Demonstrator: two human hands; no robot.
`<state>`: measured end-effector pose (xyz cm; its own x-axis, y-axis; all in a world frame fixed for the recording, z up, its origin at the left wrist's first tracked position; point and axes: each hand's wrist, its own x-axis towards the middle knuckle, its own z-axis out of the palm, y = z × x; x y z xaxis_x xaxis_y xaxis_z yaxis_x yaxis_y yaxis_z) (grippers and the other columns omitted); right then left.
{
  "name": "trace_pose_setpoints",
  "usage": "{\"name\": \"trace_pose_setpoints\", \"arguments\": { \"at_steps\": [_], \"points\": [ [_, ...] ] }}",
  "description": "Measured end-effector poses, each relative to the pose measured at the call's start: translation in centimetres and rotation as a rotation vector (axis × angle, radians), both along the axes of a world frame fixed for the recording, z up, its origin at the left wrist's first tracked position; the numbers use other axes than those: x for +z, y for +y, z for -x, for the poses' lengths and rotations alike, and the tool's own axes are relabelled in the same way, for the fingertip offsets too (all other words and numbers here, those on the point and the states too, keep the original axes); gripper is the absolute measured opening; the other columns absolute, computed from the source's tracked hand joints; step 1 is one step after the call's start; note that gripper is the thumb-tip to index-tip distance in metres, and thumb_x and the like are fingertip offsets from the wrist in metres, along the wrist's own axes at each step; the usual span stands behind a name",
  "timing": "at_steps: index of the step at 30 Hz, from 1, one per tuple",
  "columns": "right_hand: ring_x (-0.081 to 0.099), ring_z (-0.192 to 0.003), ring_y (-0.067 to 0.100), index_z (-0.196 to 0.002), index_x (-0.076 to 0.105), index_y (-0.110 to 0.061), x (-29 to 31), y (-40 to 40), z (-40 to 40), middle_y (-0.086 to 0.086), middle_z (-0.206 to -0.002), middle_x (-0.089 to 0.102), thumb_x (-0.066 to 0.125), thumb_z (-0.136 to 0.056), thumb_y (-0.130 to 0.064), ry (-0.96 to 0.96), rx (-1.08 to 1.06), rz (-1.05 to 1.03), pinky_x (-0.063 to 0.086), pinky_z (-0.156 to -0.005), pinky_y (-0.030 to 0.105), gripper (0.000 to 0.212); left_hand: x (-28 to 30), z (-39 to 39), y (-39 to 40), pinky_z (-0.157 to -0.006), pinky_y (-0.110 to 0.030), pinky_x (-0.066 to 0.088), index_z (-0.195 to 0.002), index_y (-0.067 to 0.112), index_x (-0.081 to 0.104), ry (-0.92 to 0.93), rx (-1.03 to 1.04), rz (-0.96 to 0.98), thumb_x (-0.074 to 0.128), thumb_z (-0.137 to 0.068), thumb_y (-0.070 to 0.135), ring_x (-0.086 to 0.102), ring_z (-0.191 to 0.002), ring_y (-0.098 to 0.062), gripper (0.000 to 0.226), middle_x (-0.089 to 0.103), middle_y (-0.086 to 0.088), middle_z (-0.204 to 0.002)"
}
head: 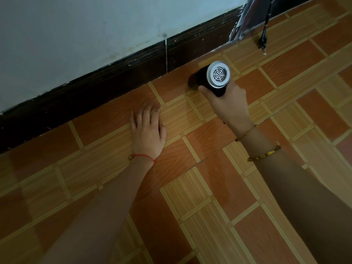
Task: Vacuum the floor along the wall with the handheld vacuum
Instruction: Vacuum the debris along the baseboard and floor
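A black handheld vacuum (211, 77) with a round silver grille at its rear points down and left at the floor (209, 187), its nozzle close to the dark skirting board (114, 86) under the pale wall (85, 35). My right hand (226, 103) grips the vacuum's handle from below. My left hand (147, 130) rests flat on the orange and tan tiles, fingers spread, to the left of the vacuum and a little out from the skirting.
A black cord with a plug (263, 40) hangs down to the floor at the upper right, beside a shiny plastic-wrapped object (242, 23) against the wall. Patterned tile floor stretches toward me and to the right.
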<state>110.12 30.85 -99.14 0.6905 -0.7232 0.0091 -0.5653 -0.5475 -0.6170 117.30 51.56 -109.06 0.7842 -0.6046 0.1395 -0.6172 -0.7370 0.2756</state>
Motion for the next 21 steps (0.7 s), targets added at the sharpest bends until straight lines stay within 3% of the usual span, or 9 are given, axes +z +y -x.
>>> {"name": "trace_pose_setpoints", "arguments": {
  "at_steps": [3,8,21],
  "points": [
    [0.065,-0.104,0.02,-0.132,0.053,-0.018,-0.2,-0.2,-0.7,-0.001,-0.112,0.069,0.061,-0.077,-0.069,0.027,-0.004,-0.009,0.055,-0.082,0.034,0.076,0.0,0.0,0.0,-0.118,-0.058,0.024,-0.142,0.013,0.047,-0.002,-0.004,0.0,0.035,-0.095,0.028,0.036,-0.142,-0.03,0.051,0.046,-0.012,-0.149],
    [0.071,-0.079,0.026,-0.122,0.057,-0.018,-0.3,-0.3,-0.9,0.0,-0.096,0.072,0.051,-0.065,-0.081,-0.012,-0.07,-0.051,0.06,-0.072,0.04,0.085,0.0,0.0,0.0,-0.118,-0.059,0.023,-0.143,0.013,0.046,0.007,-0.001,0.0,0.034,-0.094,0.029,0.036,-0.142,-0.031,0.052,0.046,-0.012,-0.149],
    [0.07,-0.074,0.026,-0.117,0.06,-0.018,-1.1,0.2,-1.7,0.002,-0.083,0.07,0.053,-0.067,-0.079,0.005,-0.037,-0.092,0.061,-0.067,0.041,0.08,0.0,-0.1,0.0,-0.118,-0.059,0.023,-0.143,0.014,0.045,0.013,-0.01,-0.007,0.035,-0.095,0.031,0.034,-0.144,-0.029,0.052,0.044,-0.01,-0.151]
  ]
}}
